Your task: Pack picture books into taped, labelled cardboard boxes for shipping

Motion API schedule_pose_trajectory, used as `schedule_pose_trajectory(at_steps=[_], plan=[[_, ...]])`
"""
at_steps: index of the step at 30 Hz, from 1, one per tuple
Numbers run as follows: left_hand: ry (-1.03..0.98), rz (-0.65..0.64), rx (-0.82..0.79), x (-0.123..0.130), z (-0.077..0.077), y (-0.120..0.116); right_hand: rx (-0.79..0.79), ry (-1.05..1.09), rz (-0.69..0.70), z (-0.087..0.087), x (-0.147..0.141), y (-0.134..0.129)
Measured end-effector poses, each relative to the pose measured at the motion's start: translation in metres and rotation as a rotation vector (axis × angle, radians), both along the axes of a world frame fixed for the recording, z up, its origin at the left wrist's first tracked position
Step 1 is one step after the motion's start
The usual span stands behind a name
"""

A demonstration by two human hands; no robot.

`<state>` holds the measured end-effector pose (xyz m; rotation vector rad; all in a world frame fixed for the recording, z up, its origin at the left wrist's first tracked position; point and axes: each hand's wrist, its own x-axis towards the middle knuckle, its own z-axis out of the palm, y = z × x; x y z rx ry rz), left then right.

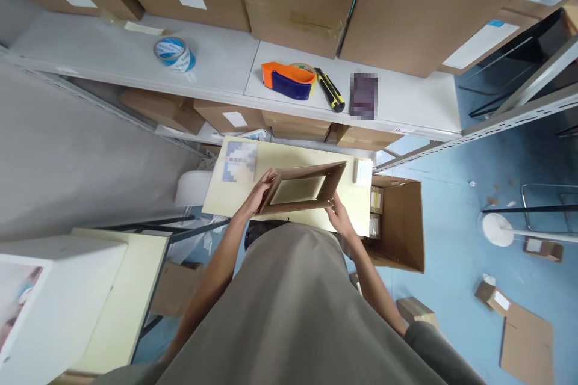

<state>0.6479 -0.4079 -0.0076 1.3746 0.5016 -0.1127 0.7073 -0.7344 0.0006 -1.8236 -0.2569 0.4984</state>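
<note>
Between my hands is a small cardboard box [332, 181], opened into a four-sided frame; the pale yellow tabletop [282, 151] shows through it. My left hand [259, 195] grips its left side, fingers on the outer wall. At the lower right corner, my right hand [339, 216] holds the box's near edge, with the fingers partly hidden. A blue-and-white printed sheet or packet [239, 162] lies on the table to the left. Near the right table edge sits a small white stack or box [362, 171].
A large open carton [409, 222] with small boxes inside stands right of the table. On the shelf [217, 75] ahead are a tape roll [174, 55], an orange-and-blue tape dispenser [289, 80] and a yellow-black box cutter [331, 90]. Cardboard pieces [526, 337] lie on the floor.
</note>
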Motion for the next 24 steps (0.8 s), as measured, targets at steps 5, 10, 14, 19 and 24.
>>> schedule_pose_trajectory(at_steps=[5,10,14,19,24], plan=[[-0.010,0.105,0.067,0.002,-0.004,0.005,0.006,0.081,-0.087,-0.004,0.016,-0.019],[0.040,0.079,0.031,-0.011,0.003,0.008,0.128,0.147,-0.177,0.001,0.046,-0.022],[0.059,0.106,0.097,-0.011,0.006,0.003,0.139,0.170,-0.114,0.005,0.061,-0.004],[0.035,0.168,0.166,-0.003,-0.006,-0.007,0.140,0.115,-0.103,0.005,0.057,0.014],[-0.011,0.182,0.174,-0.005,0.000,-0.009,0.087,0.098,-0.135,0.010,0.054,0.007]])
